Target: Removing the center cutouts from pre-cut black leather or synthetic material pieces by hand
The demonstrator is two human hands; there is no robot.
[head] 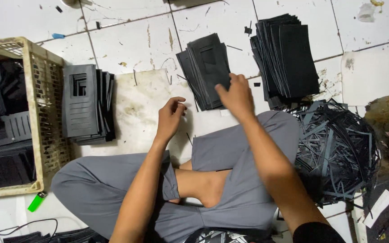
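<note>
I sit cross-legged on a white tiled floor. My right hand (236, 95) reaches forward and rests its fingers on a fanned stack of black die-cut sheets (205, 67) with a rectangular window. My left hand (170, 117) hovers over a worn white cutting board (138, 112), fingers loosely curled, holding nothing I can see. A taller stack of plain black sheets (287, 56) lies to the right of the fanned one. To the left, a pile of cut black pieces with slots (85, 103) lies beside the board.
A beige plastic crate (46, 112) with black pieces inside stands at the left. A heap of black offcut strips (336, 150) lies at my right knee. A green lighter (36, 201) and black cables (19, 227) are near the crate's front.
</note>
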